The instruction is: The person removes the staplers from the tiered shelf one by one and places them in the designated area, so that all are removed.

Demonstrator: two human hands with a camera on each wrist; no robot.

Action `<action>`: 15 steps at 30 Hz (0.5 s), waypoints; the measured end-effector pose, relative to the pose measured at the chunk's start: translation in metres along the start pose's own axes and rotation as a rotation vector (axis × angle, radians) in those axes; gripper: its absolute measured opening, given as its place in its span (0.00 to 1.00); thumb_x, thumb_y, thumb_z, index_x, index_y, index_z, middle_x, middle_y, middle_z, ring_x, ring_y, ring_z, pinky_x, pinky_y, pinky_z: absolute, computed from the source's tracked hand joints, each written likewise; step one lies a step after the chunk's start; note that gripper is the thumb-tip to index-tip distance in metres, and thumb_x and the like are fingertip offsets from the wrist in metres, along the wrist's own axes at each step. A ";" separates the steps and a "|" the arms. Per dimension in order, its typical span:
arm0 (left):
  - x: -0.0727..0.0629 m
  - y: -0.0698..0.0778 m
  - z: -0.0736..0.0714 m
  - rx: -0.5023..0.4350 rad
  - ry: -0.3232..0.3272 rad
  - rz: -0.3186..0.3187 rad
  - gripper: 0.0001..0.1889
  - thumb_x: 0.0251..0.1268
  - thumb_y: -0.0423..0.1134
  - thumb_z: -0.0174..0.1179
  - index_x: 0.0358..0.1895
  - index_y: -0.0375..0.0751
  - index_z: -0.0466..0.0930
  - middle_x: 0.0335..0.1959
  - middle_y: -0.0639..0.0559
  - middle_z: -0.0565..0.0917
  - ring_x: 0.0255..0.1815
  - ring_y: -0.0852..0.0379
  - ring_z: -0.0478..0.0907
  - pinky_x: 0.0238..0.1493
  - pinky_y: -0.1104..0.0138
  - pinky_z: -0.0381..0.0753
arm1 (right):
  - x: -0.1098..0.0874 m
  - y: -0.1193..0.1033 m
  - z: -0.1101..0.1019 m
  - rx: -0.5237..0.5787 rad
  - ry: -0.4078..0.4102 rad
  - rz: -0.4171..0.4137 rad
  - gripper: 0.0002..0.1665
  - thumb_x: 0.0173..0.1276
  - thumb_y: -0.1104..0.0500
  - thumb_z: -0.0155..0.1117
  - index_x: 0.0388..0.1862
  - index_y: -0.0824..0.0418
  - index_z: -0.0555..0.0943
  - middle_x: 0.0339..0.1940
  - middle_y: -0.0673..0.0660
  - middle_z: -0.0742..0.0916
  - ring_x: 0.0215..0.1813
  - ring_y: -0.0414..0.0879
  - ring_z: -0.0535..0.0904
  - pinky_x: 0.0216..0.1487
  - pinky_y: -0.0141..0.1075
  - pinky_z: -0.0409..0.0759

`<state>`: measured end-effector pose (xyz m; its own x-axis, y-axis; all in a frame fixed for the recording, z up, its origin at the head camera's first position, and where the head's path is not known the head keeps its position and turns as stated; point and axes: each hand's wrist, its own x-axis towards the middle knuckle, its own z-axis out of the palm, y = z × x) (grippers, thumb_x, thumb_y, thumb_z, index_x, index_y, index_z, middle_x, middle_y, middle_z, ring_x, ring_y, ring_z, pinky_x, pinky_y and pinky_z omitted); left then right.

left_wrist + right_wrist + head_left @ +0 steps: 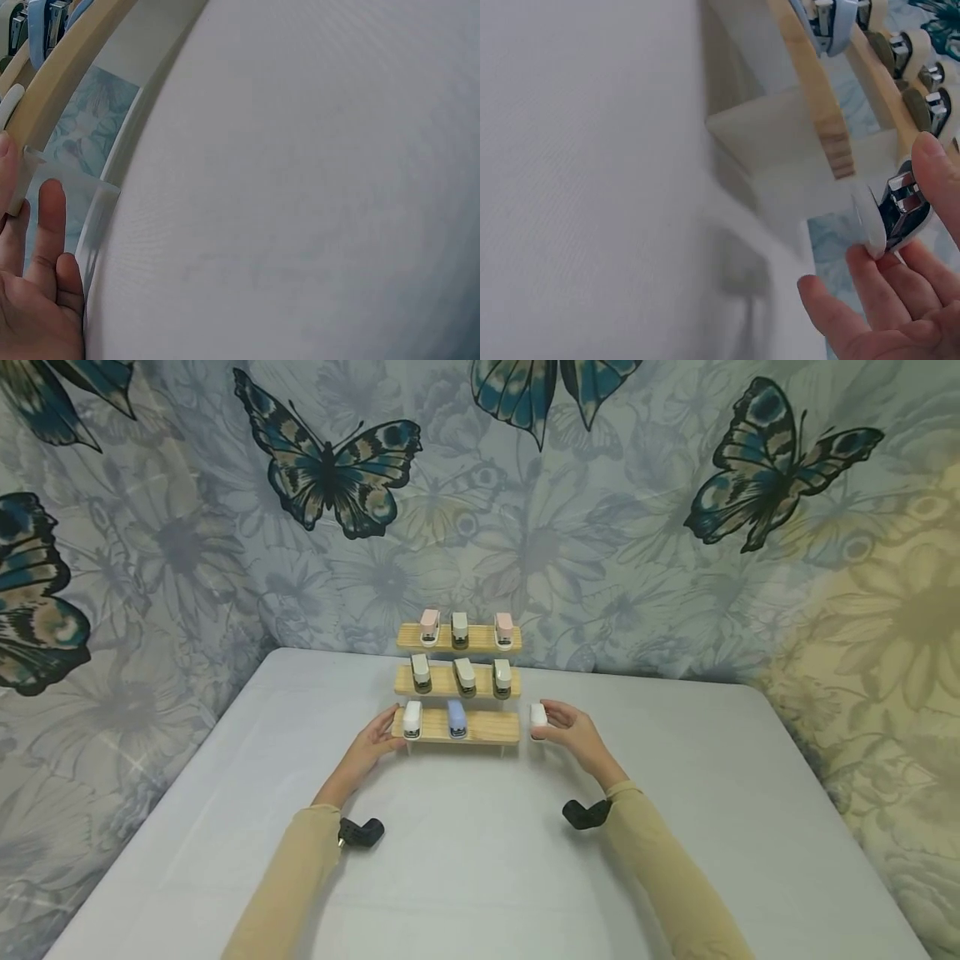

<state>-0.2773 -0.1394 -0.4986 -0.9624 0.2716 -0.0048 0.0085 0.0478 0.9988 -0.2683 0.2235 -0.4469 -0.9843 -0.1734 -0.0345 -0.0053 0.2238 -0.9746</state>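
Right wrist: glossy, perhaps plastic stapler (891,217).

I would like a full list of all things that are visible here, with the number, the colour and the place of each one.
wooden rack: one, light wood, three stepped shelves, at the far middle of the table.
staplers on top shelf: three, pink, grey-white, pink.
staplers on middle shelf: three, beige with dark bases.
staplers on bottom shelf: two, white at the left, blue in the middle; the right spot is free.
white stapler: one, held just right of the bottom shelf.
table: one, pale grey cloth.
backdrop: one, flower and butterfly print.
wrist cameras: two, black, one on each wrist.
left hand: touches the rack's left end.
right hand: holds the white stapler.
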 end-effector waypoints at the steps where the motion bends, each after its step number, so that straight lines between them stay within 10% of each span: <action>1: 0.000 0.000 0.000 -0.006 0.003 -0.002 0.39 0.56 0.39 0.61 0.69 0.45 0.50 0.70 0.46 0.49 0.53 0.48 0.69 0.58 0.59 0.63 | 0.000 0.002 -0.001 0.010 -0.006 0.005 0.41 0.53 0.54 0.69 0.64 0.63 0.64 0.63 0.61 0.68 0.62 0.54 0.63 0.57 0.43 0.67; 15: -0.001 0.002 -0.001 0.034 0.006 -0.032 0.39 0.56 0.42 0.61 0.69 0.47 0.50 0.69 0.46 0.50 0.55 0.48 0.68 0.50 0.63 0.69 | -0.010 0.000 -0.005 0.091 -0.066 0.100 0.40 0.59 0.62 0.63 0.67 0.67 0.56 0.67 0.67 0.58 0.40 0.57 0.79 0.40 0.47 0.78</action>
<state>-0.2763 -0.1403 -0.4970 -0.9640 0.2633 -0.0363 -0.0133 0.0886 0.9960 -0.2590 0.2303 -0.4457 -0.9653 -0.2179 -0.1438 0.1110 0.1560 -0.9815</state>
